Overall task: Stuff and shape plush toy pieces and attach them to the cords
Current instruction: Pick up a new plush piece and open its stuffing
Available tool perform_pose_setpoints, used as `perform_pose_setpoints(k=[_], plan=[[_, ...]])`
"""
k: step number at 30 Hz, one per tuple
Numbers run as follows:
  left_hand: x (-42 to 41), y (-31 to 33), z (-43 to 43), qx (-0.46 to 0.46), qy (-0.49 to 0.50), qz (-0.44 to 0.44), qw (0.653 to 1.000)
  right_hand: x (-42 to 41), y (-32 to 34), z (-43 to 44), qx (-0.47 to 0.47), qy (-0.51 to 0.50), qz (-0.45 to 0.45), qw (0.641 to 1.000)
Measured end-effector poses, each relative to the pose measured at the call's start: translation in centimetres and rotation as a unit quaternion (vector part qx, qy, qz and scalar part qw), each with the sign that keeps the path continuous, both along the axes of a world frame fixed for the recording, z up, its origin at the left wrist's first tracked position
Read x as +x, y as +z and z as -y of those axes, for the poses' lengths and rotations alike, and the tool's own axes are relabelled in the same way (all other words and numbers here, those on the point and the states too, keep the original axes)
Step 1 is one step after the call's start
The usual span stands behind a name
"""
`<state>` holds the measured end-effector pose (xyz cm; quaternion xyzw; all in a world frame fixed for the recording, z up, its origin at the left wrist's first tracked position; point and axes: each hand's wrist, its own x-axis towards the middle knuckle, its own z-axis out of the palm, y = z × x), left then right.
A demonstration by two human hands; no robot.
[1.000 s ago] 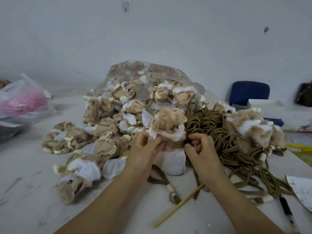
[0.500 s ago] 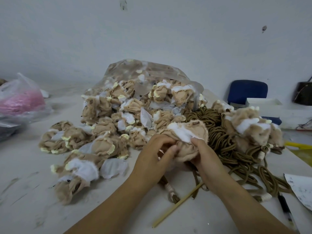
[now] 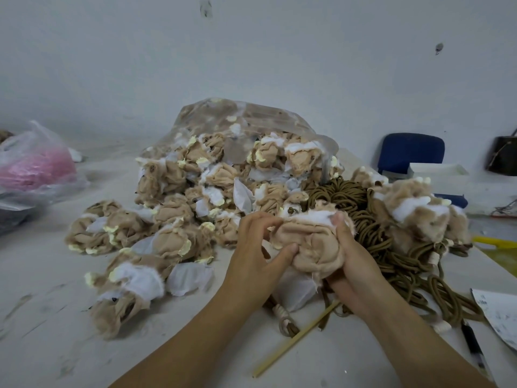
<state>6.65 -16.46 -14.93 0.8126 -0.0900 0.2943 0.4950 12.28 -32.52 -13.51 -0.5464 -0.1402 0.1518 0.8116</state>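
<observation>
A tan and white plush toy piece [image 3: 313,242] is held just above the table, in front of me. My left hand [image 3: 256,253] pinches its left side, thumb pressed into the tan fabric. My right hand [image 3: 351,261] grips its right side, fingers curled over the white edge. Under the piece lie a white fabric scrap [image 3: 296,289] and a brown cord with a white-wrapped end [image 3: 284,317]. A tangle of brown cords [image 3: 372,233] spreads to the right. Part of the piece's underside is hidden by my hands.
A heap of tan plush pieces [image 3: 195,208] spills from a clear plastic bag [image 3: 246,121] behind. Finished plush pieces [image 3: 416,217] sit on the cords at right. A wooden stick [image 3: 293,343], a pen [image 3: 472,345], paper [image 3: 500,312] and a pink-filled bag [image 3: 36,166] lie around.
The plush piece has come down from an upright position and turned over in my hands. Both hands have closed round it, the left thumb now pressing into its tan side.
</observation>
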Motion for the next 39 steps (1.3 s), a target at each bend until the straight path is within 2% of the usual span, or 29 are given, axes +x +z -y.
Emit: perform_pose_setpoints(k=[3, 7, 9, 12, 13, 15, 20, 22, 24, 26, 29, 33, 39], plan=[[-0.1, 0.0, 0.0, -0.048, -0.037, -0.104, 0.993, 0.0, -0.1, -0.2, 0.007, 0.003, 0.002, 1.000], [0.1, 0.3, -0.3, -0.210, -0.048, -0.137, 0.967, -0.2, -0.5, -0.5, -0.055, -0.039, 0.047, 0.997], [0.1, 0.4, -0.6, -0.342, -0.125, -0.167, 0.916, -0.3, -0.7, -0.7, -0.100, -0.071, 0.077, 0.989], [-0.1, 0.8, -0.9, -0.524, -0.240, -0.206, 0.791, -0.1, -1.2, -0.8, -0.164, -0.103, 0.106, 0.975], [-0.2, 0.9, -1.0, -0.553, -0.255, -0.214, 0.764, 0.0, -1.3, -0.8, -0.177, -0.116, 0.111, 0.971], [-0.1, 1.0, -1.0, -0.577, -0.273, -0.216, 0.739, 0.2, -1.4, -0.8, -0.200, -0.154, 0.134, 0.958], [0.2, 0.9, -1.0, -0.588, -0.254, -0.184, 0.745, 0.0, -0.9, -0.4, -0.218, -0.250, 0.191, 0.924], [0.3, 0.9, -0.9, -0.580, -0.246, -0.176, 0.756, -0.6, -0.7, -0.6, -0.224, -0.244, 0.245, 0.911], [0.2, 0.8, -0.8, -0.554, -0.244, -0.179, 0.776, -1.2, -0.8, -1.3, -0.250, -0.193, 0.282, 0.906], [0.1, 0.7, -0.6, -0.521, -0.248, -0.190, 0.794, -1.3, -1.1, -1.9, -0.266, -0.141, 0.280, 0.911], [0.1, 0.5, -0.3, -0.514, -0.236, -0.218, 0.795, -0.8, -1.3, -1.9, -0.260, -0.115, 0.245, 0.927], [0.1, 0.5, -0.5, -0.510, -0.213, -0.233, 0.800, -0.4, -1.4, -1.1, -0.200, -0.074, 0.193, 0.958], [0.3, 0.8, -0.9, -0.520, -0.185, -0.218, 0.805, -0.5, -1.2, -0.9, -0.145, -0.021, 0.164, 0.976]])
